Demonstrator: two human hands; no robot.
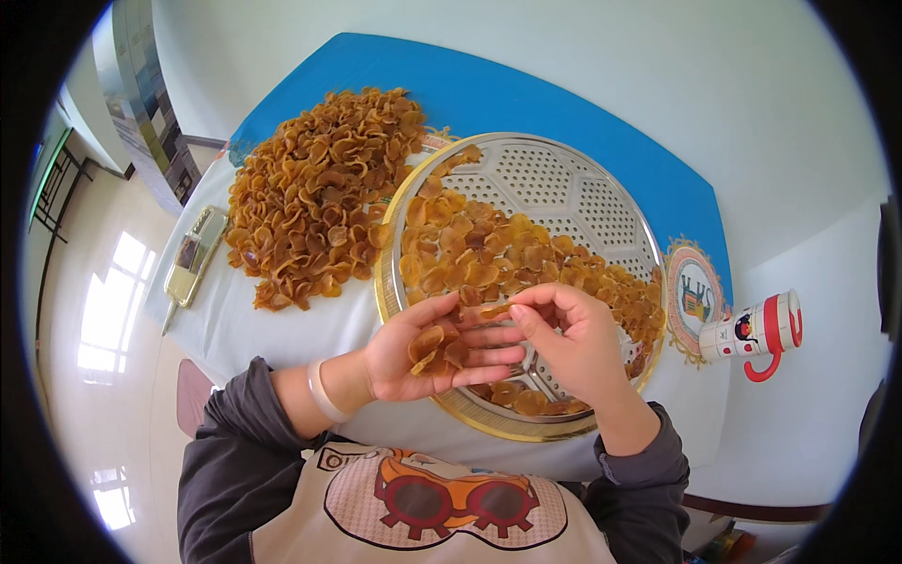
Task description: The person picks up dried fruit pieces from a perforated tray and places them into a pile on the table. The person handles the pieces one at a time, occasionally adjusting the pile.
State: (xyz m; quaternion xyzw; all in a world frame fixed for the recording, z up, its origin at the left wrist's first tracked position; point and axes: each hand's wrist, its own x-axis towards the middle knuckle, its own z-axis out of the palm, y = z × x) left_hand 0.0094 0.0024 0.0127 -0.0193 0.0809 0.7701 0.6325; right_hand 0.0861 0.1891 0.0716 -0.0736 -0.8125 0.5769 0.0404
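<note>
Palm up, my left hand cups several dried brown slices, its fingers stretched out over the near part of a round perforated metal tray. My right hand pinches one thin slice between thumb and forefinger, just above the left fingers. Amber slices lie spread in a broad band across the tray, and a few more rest along its near rim. Part of the tray is hidden under both hands. To the left of the tray rises a large heap of the same slices.
The table has a blue and white cloth. A phone in a clear yellowish case lies by its left edge. To the right stands a white and red mug with a handle. A wall runs behind the table.
</note>
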